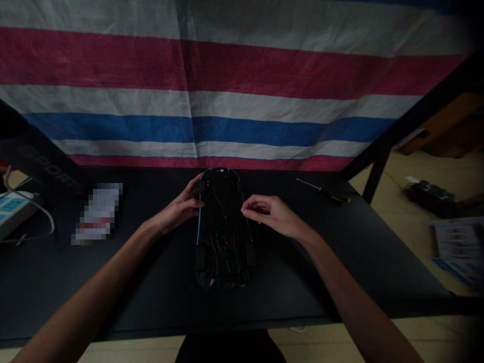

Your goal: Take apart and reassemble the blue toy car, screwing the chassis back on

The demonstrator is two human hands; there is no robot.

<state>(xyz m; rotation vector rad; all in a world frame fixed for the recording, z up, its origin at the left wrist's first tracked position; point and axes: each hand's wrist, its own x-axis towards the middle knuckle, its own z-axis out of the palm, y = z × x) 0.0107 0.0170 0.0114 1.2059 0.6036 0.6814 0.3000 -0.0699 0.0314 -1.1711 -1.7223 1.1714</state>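
A toy car point(224, 222) lies upside down on the black table, its dark underside and wheels facing up and a thin blue edge showing along its sides. My left hand point(181, 207) grips the car's left side, the thumb on the near part and the other fingers farther up, partly hidden behind the body. At the right side, my right hand point(270, 212) has its thumb and fingertips brought together close to the car's edge. Whatever is between those fingertips, if anything, is too small and dark to make out.
A screwdriver point(324, 191) lies at the back right of the black table point(302, 297). At the left are a blurred-out packet point(97, 214) and a white power strip point(15, 212) with a cable. A striped sheet point(242, 70) hangs behind; a black frame post point(378, 169) stands right.
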